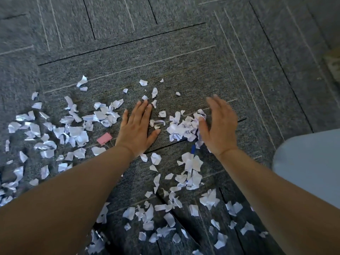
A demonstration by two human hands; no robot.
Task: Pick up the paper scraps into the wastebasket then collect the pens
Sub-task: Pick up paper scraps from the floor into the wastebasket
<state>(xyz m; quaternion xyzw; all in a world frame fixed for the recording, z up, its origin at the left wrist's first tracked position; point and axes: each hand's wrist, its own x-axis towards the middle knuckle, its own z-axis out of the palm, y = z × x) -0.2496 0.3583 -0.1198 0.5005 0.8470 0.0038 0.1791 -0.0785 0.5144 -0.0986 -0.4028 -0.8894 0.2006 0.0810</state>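
The left hand point(136, 129) lies flat, the right hand point(219, 126) on edge, both open, empty. Heaped paper scraps point(182, 127) sit between, nearer the right.

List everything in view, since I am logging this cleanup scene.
carpet: grey tiles with thin lines, whole floor
paper scraps: many, white, strewn over the carpet, heaped right of centre
blue object: one, blue, perhaps a pen, partly under scraps below that heap
pink clip: one, pink, left of centre
tan object: one, blurred, right edge
light-blue cloth: one, right edge, perhaps the person's leg
left hand: one, flat on the carpet, fingers straight
right hand: one, open, blurred, beside the heap
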